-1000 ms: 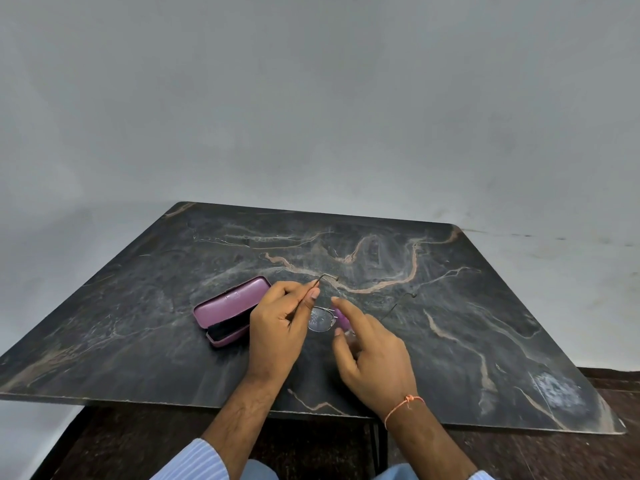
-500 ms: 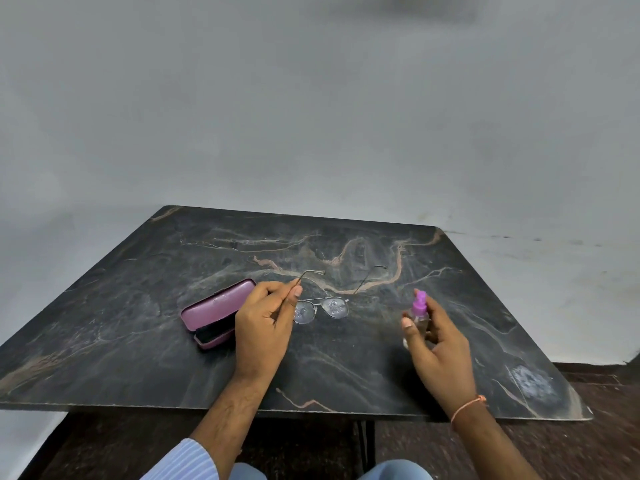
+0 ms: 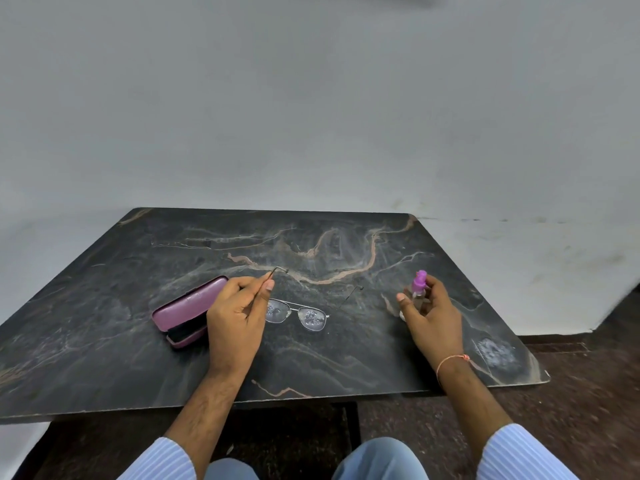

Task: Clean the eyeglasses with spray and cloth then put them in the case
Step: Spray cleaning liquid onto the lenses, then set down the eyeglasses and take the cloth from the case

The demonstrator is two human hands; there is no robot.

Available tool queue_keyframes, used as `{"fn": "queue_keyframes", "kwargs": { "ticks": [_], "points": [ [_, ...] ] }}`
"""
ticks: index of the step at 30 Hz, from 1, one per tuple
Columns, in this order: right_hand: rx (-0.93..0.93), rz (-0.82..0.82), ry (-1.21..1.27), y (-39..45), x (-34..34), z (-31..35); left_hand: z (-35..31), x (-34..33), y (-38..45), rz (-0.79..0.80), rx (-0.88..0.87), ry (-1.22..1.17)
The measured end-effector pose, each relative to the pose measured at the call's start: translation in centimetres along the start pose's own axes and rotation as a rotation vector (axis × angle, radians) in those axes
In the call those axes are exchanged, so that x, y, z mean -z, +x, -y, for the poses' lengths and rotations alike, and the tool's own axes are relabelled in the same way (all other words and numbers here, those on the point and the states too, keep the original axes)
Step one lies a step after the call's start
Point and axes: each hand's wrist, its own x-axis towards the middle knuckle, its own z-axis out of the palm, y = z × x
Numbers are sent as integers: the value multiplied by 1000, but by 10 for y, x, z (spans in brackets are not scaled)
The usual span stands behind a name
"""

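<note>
Thin wire-framed, droplet-spotted eyeglasses (image 3: 298, 315): left hand (image 3: 237, 315) fingers pinching one temple to steady them; right hand (image 3: 431, 311) fingers curled round small purple-capped spray bottle (image 3: 418, 287), apparently setting it aside on dark marbled surface (image 3: 104, 341).

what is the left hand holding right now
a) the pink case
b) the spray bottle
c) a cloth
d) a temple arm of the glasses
d: the left hand pinches one temple arm of the eyeglasses, while the spray bottle is in the right hand and the pink case lies untouched on the table beside it.
</note>
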Motion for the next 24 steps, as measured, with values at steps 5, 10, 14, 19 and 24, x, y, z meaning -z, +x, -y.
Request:
{"fn": "queue_keyframes", "kwargs": {
  "ticks": [5,10,14,19,24],
  "points": [
    [156,-236,-72,-14,6,9,-2,1,-1,6,-11,6],
    [42,-104,30,-48,1,46,-5,2,-3,15,-24,7],
    [-563,429,350,-51,-9,72,-7,3,-4,23,-25,7],
    [-768,591,500,-44,-15,76,-11,6,-6,33,-46,-2],
    [-799,628,595,-42,-10,79,-12,7,-8,46,-73,-17]
  ]
}}
